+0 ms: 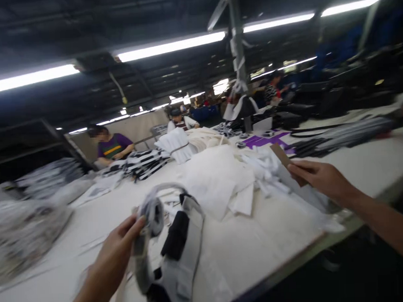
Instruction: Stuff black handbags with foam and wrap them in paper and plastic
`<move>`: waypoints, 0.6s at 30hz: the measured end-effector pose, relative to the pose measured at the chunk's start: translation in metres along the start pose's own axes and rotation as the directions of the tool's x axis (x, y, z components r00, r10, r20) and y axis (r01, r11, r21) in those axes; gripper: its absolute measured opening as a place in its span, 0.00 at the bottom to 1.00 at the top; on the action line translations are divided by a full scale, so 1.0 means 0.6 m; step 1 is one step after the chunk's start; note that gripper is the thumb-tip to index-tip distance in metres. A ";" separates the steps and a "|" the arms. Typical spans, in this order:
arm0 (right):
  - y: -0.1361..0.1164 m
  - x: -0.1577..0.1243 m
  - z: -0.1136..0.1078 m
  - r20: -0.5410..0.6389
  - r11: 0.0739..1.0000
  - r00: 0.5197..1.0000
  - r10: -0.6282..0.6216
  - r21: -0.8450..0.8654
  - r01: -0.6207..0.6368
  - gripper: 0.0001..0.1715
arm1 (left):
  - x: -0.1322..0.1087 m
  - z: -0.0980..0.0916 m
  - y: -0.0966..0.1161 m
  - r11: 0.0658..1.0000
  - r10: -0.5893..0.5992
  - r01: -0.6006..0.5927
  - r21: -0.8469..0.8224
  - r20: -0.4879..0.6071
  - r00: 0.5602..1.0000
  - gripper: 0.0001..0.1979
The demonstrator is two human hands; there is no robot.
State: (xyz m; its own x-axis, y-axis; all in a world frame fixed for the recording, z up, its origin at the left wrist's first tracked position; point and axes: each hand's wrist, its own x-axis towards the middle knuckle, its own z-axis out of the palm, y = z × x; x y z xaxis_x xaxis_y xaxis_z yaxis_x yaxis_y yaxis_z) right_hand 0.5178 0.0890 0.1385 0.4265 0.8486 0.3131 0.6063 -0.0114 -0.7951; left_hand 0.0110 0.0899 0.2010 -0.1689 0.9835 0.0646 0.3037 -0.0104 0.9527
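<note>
Both of the wearer's hands are in view above the table (273,236); the picture is blurred in places.

Left hand (114,251): thumb and fingers are closed in a pinch on a grey strap (154,216), which is coiled at the grip and loops upward and to the right. Beside the coil is a white piece (187,261) with a black pad (176,235) on it; whether strap and piece are joined cannot be told. Both are at the near side of the table, left of centre.

Right hand (318,177): thumb and fingers are closed on one end of a brown card (281,156). The card is tilted, its free end pointing up and to the left, and is raised above the table's right part. A further brown portion shows below the fingers; whether it belongs to the same card is unclear.

Between the hands lie loose white sheets (218,172). Behind them stands a banded white bundle (176,145), with striped pieces (142,162) to its left. Purple pieces (265,140) lie beyond the card, and dark grey strips (353,134) to the right. A clear bag (26,236) rests at far left. A co-worker in a purple top (117,145) sits behind the striped pieces.
</note>
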 end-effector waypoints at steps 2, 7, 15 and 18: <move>-0.090 -0.046 0.053 0.286 0.981 0.956 -0.064 0.195 0.008 0.29 | -0.003 -0.012 -0.008 0.993 -0.063 0.072 -0.098 0.093 0.994 0.28; -0.243 -0.146 0.182 0.774 0.892 0.563 -0.288 0.431 -0.136 0.27 | -0.003 0.000 -0.003 0.956 -0.056 0.109 -0.271 0.198 0.979 0.24; -0.301 -0.144 0.306 0.805 0.873 0.429 -0.410 0.482 -0.071 0.24 | -0.009 -0.009 -0.004 0.978 0.048 0.002 -0.210 0.235 0.971 0.20; -0.326 -0.139 0.326 0.792 0.862 0.423 -0.439 0.505 -0.051 0.25 | -0.010 -0.009 0.001 0.983 0.092 -0.043 -0.181 0.270 0.959 0.21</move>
State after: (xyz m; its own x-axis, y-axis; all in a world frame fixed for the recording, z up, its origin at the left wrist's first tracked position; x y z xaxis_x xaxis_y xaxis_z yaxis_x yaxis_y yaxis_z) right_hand 0.2322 0.1238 0.1665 -0.6175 0.7835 0.0700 0.1624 0.2141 -0.9632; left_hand 0.0070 0.0827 0.2027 0.1189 0.9905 0.0692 0.1362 -0.0853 0.9870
